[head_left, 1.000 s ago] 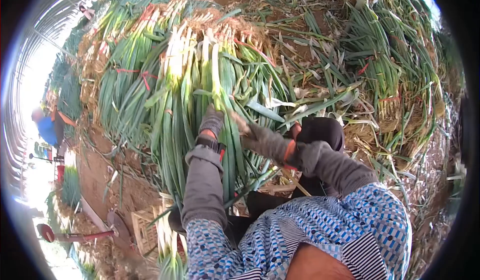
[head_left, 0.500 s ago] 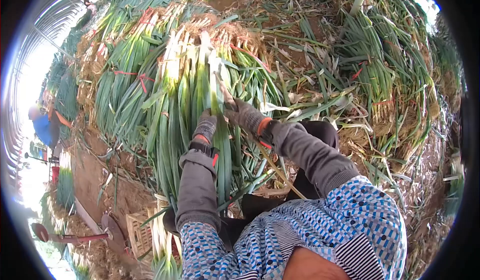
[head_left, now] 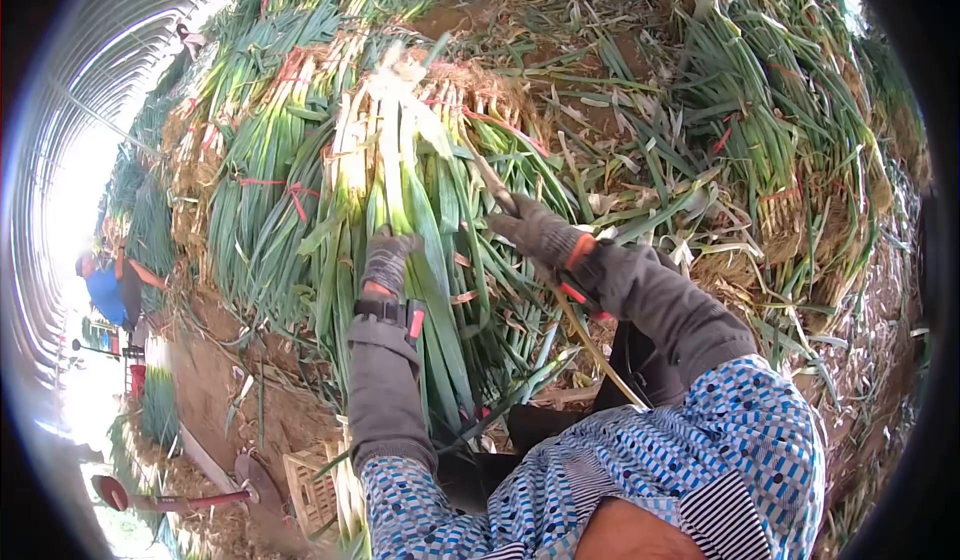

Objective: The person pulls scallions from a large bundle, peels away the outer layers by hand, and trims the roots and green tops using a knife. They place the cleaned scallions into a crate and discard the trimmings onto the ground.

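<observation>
My left hand [head_left: 388,258], in a grey knit glove, is closed around the green leaves of a few long green onions [head_left: 403,165], low on a large pile. Their white ends point away from me, and pale loose skin [head_left: 397,72] at the tips is blurred by motion. My right hand [head_left: 540,232], gloved too, grips a thin brownish wand [head_left: 490,178] whose tip points up and left beside the stalks. From under this hand a yellow hose [head_left: 605,360] runs back towards my body.
Bundles of green onions tied with red string [head_left: 296,192] lie ahead to the left, more bundles [head_left: 780,160] to the right. Loose leaves litter the soil. A wooden crate [head_left: 312,490] stands low left, near a reddish-handled tool [head_left: 200,500]. A person in blue [head_left: 105,295] is far left.
My left hand has shifted left with the onions, and the right hand with the wand has moved right, so the hands are farther apart. The loose skin at the tips now appears spread and blurred.
</observation>
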Available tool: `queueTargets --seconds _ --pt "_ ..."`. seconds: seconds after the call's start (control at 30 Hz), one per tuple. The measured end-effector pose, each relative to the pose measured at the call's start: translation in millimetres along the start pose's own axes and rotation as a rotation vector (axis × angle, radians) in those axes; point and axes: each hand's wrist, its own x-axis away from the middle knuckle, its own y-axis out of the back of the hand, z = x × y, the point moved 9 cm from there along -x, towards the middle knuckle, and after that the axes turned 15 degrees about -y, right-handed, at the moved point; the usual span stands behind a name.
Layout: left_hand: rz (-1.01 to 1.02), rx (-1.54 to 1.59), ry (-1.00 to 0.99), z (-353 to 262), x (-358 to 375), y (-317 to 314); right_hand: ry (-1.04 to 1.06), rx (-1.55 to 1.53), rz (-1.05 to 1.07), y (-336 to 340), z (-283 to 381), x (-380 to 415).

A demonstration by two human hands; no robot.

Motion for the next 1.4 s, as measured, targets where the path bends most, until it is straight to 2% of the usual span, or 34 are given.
queueTargets --seconds 0.03,0.13,0.17,0.23,0.3,0.4,0.43,0.5,0.53,0.57,0.6,0.63,0.67,0.7,0.73,0.8,0.87,0.9,0.93,0.97,1.0,1.1,1.13,1.17,1.2,1.27,1.33,1.4 --pt "0.027 -0.051 0.025 -0.9 -10.6 2.0 -0.021 -0.010 0.013 2.1 -3.1 7.2" --pt "-0.060 -0.433 0.075 -39.7 -23.7 -6.5 -0.020 -0.137 0.055 2.3 -21.6 21.4" --pt "0.070 -0.607 0.170 -26.3 -39.4 -11.8 -0.043 -0.134 0.083 -2.0 -39.0 13.9" --pt "0.035 -0.872 0.117 3.4 -73.0 -17.7 -0.057 -0.135 0.081 -6.2 -55.4 5.5" --pt "-0.022 -1.072 0.070 -1.8 -82.7 -29.1 -0.035 -0.117 0.082 1.2 -37.5 17.2" --pt "-0.033 -1.094 0.244 -17.6 -78.2 -47.8 -0.079 -0.144 0.145 -3.7 -35.4 1.3" --pt "-0.085 -1.155 0.203 0.6 -91.8 -45.4 -0.103 -0.225 0.154 -0.8 -34.9 1.2" --pt "0.095 -0.903 0.215 78.2 -128.3 -37.5 -0.065 -0.278 0.137 8.5 -29.6 1.2" --pt "0.176 -0.771 0.222 92.3 -141.3 -39.7 -0.039 -0.296 0.129 15.5 -24.6 1.0" --pt "0.192 -0.901 0.167 27.7 -117.3 -61.5 -0.056 -0.302 0.128 22.6 -21.0 4.7" --pt "0.321 -0.886 0.027 29.4 -126.5 -70.9 -0.090 -0.367 0.119 28.2 -21.8 5.1" --pt "0.327 -0.803 0.040 41.8 -130.9 -74.7 -0.126 -0.427 0.114 32.6 -23.4 5.8" --pt "0.330 -0.716 0.059 8.8 -112.4 -93.1 -0.166 -0.483 0.113 35.4 -26.3 7.2" --pt "0.277 -0.357 -0.027 -28.4 -96.8 -104.6 -0.270 -0.605 0.173 18.4 -52.3 -16.1" --pt "0.215 0.004 -0.110 -69.7 -80.8 -110.8 -0.172 -0.667 0.172 28.3 -49.7 -15.0" --pt "0.315 -0.189 -0.328 -168.8 -54.1 -113.1 -0.149 -0.766 0.132 42.2 -54.8 -13.9" --pt "0.365 -0.203 -0.356 -243.6 -41.9 -85.6 -0.200 -0.812 0.160 51.4 -53.1 2.5" --pt "0.280 -0.352 -0.401 -278.1 -48.6 -59.8 -0.197 -0.855 0.166 49.3 -59.0 -2.2" --pt "0.419 -0.320 -0.575 -345.7 -5.3 -62.1 -0.249 -0.921 0.161 45.2 -64.7 -3.5" --pt "0.442 -0.237 -0.634 -364.1 -48.5 -10.8 -0.293 -0.936 0.208 39.6 -68.6 -3.5" --pt "0.379 -0.403 -0.479 -410.6 -46.1 15.2 -0.338 -0.948 0.254 34.1 -71.8 -1.7" --pt "0.156 -0.696 -0.483 -559.6 28.3 20.6 -0.357 -1.045 0.292 21.8 -73.5 1.0" --pt "0.237 -0.718 -0.556 -585.9 47.2 15.0 -0.350 -1.078 0.306 15.5 -74.6 1.7" --pt "0.273 -0.750 -0.611 -607.0 64.6 10.9 -0.348 -1.085 0.338 13.1 -71.1 5.9" --pt "0.289 -0.774 -0.649 -614.6 76.6 9.5 -0.438 -1.122 0.318 8.3 -73.6 11.6" --pt "0.308 -0.781 -0.671 -606.5 87.6 9.8 -0.415 -1.049 0.303 -0.4 -76.1 12.8" --pt "0.314 -0.738 -0.625 -558.6 82.4 14.0 -0.383 -0.983 0.371 -2.4 -68.0 32.2" --pt "0.318 -0.631 -0.527 -468.3 70.4 21.9 -0.346 -0.920 0.430 -1.6 -56.7 69.1"
